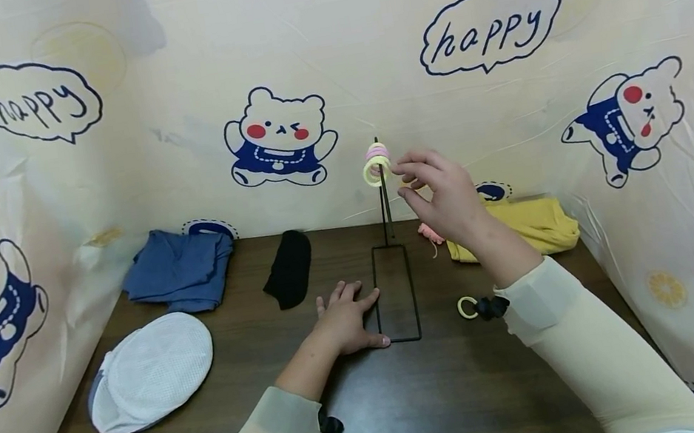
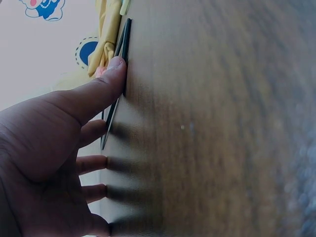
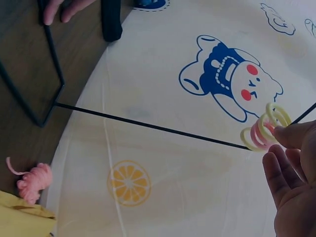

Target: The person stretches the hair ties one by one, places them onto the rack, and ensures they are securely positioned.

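Observation:
A black wire stand [image 1: 414,296] has a flat rectangular base and a tall thin upright. Several pale yellow and pink rings [image 1: 377,169] hang together near its top. My right hand [image 1: 444,191] is raised just right of the rings, thumb and fingertips apart; in the right wrist view its thumb [image 3: 296,134] overlaps a yellow ring, and whether they touch I cannot tell. My left hand [image 1: 345,319] rests with spread fingers on the left side of the base; the left wrist view has its thumb [image 2: 111,76] by the black wire.
Another pale yellow ring [image 1: 467,308] lies right of the base. Behind it are a pink yarn-like bundle [image 1: 430,233] and folded yellow cloth [image 1: 533,226]. To the left are a black sock [image 1: 290,270], folded blue cloth [image 1: 180,270] and a white cap-like item [image 1: 151,369].

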`<state>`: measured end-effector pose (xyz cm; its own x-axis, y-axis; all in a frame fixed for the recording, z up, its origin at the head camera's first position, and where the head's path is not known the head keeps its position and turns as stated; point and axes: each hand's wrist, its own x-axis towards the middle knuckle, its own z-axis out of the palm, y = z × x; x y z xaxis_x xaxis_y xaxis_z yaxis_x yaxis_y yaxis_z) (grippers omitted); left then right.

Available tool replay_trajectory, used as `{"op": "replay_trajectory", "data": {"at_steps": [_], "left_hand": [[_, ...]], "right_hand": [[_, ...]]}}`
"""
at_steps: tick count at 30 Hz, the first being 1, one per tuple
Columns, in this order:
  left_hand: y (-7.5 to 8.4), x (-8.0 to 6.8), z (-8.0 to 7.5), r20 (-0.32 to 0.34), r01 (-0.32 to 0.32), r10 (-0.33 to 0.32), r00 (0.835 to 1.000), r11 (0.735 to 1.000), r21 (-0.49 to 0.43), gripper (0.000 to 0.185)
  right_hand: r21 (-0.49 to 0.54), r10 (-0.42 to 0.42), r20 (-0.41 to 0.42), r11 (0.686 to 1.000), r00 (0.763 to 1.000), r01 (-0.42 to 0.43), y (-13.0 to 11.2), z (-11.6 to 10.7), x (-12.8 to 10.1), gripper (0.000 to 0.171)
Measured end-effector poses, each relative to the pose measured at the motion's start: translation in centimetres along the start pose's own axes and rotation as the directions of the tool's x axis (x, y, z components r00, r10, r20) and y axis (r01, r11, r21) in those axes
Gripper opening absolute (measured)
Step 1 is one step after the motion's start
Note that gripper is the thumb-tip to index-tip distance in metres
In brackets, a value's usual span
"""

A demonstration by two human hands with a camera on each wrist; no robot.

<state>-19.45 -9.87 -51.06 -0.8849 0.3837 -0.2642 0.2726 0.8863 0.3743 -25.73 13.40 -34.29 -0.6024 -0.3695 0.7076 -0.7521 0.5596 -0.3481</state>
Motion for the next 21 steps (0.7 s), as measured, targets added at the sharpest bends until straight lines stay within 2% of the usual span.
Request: {"op": "replay_trajectory", "data": {"at_steps": [13, 21], "left_hand": [[0.1, 0.0, -0.1, -0.013, -0.002, 0.002, 1.0, 1.0, -0.004, 0.098], [0.0, 0.0, 0.0, -0.008, 0.002, -0.002, 1.0, 1.0, 0.014, 0.098]], "right_hand": [[-0.006, -0.036, 0.04, 0.999, 0.999, 0.036, 1.0, -1.7, -5.6, 0.033], [-0.017, -0.005, 0.104, 1.0, 0.995, 0.007, 2.1, -2.2, -9.2, 0.031]]}}
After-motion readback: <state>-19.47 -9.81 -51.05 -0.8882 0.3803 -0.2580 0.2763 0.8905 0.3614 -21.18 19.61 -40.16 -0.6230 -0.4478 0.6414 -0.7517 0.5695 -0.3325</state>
